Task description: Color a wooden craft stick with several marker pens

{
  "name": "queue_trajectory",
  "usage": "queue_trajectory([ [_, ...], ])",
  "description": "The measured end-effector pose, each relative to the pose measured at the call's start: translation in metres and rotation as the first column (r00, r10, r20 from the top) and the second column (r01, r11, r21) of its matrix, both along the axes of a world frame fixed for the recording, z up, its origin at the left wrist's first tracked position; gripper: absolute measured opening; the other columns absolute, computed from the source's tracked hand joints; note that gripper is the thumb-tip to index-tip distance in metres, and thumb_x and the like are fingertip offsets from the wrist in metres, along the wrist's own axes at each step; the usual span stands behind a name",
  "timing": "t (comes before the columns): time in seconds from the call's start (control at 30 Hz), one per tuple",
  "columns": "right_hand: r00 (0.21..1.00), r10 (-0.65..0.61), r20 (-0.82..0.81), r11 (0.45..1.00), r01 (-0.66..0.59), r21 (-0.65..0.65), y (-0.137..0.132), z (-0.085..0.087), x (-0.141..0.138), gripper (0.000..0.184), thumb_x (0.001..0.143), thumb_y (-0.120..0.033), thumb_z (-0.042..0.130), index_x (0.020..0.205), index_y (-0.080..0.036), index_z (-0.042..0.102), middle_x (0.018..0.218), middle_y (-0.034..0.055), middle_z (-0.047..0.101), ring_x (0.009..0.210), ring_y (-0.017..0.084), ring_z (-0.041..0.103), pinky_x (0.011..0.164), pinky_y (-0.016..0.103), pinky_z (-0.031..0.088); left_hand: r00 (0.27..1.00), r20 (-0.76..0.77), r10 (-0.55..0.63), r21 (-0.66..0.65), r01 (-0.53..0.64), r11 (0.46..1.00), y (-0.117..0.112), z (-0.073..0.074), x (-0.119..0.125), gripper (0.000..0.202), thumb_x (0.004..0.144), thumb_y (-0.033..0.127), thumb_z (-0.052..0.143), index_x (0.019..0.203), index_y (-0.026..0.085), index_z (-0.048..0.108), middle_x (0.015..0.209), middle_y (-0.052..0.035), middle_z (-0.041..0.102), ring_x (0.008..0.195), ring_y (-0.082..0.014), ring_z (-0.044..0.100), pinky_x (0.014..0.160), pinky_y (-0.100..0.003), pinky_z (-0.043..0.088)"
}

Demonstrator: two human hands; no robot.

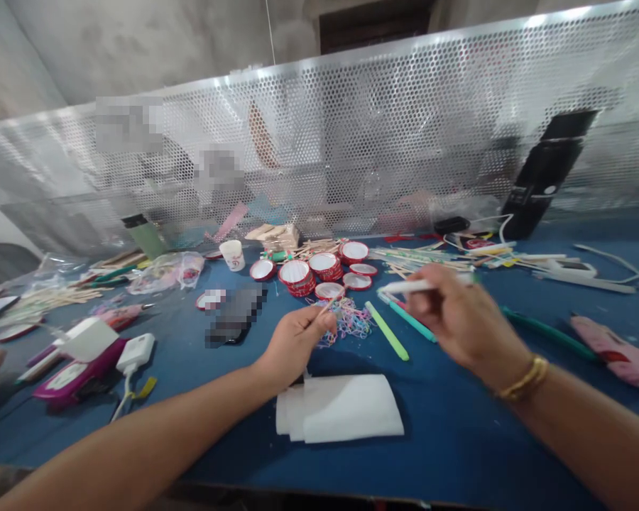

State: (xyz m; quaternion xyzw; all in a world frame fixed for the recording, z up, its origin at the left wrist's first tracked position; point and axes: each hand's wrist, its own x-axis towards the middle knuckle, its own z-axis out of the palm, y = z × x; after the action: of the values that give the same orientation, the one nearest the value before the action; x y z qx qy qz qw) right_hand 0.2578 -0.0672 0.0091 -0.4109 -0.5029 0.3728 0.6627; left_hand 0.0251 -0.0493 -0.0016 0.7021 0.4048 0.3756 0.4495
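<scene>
My left hand (297, 339) is closed in a pinch on a thin wooden stick (329, 306) just above a heap of coloured rubber bands (348, 321). My right hand (461, 316) is closed round a white straw (407, 287) that points left, a little above the blue table (458, 440). Green straws (388, 332) lie between the two hands. A folded white foam sheet (341, 417) lies in front of my left wrist.
Red-rimmed round lids (319, 271) cluster behind the rubber bands. Sticks and straws (431, 259) litter the back right, and a pink glue gun (618, 348) lies at the right. A white charger (135, 353), a magenta case (74, 372) and a paper cup (233, 255) are at left. A perforated metal screen (351, 142) closes the back.
</scene>
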Motion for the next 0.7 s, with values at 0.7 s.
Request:
queue_trajectory([
  [0.7, 0.913, -0.054, 0.405, 0.991, -0.003, 0.137, -0.002, -0.015, -0.016, 0.031, 0.077, -0.035, 0.073, 0.098, -0.022, 0.055, 0.081, 0.0023, 0.072, 0.073, 0.018, 0.069, 0.069, 0.033, 0.056, 0.97, 0.243, -0.002, -0.216, 0.056, 0.975, -0.012, 0.001, 0.008, 0.039, 0.087, 0.056, 0.056, 0.087, 0.017, 0.058, 0.054, 0.0093, 0.024, 0.046, -0.0068, 0.017, 0.044, -0.023, 0.011],
])
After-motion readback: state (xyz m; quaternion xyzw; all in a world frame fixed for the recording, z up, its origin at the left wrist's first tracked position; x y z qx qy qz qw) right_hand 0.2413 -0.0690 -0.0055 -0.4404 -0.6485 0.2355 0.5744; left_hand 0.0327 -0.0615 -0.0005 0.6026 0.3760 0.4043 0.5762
